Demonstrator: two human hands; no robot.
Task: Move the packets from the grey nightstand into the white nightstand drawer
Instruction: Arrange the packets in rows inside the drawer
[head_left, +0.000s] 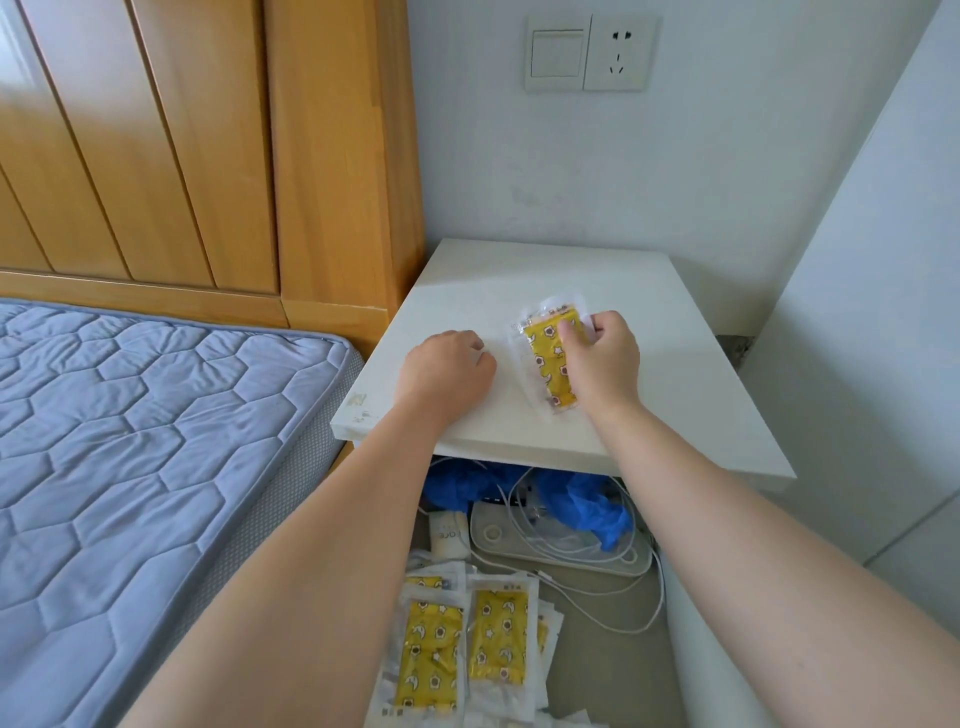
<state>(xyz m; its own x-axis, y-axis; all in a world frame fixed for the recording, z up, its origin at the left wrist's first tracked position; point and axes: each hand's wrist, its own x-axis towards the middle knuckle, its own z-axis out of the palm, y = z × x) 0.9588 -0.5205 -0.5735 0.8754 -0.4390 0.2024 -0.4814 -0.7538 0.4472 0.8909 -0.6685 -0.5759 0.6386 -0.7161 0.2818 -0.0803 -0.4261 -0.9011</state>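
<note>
A clear packet with a yellow patterned insert (545, 364) lies on top of the white nightstand (597, 280). My right hand (602, 358) pinches its far right edge with curled fingers. My left hand (447, 374) rests on the nightstand top to the left of the packet, fingers curled under, holding nothing that I can see. Below the top, the open drawer (597, 654) holds several more yellow packets (467, 649) near its front. No grey nightstand is in view.
The drawer also holds a white device (561, 545) with white cables, crumpled blue plastic (587, 506) and a small white tube (447, 535). A blue quilted mattress (130, 441) and wooden headboard (208, 145) stand on the left, a white wall panel (872, 312) on the right.
</note>
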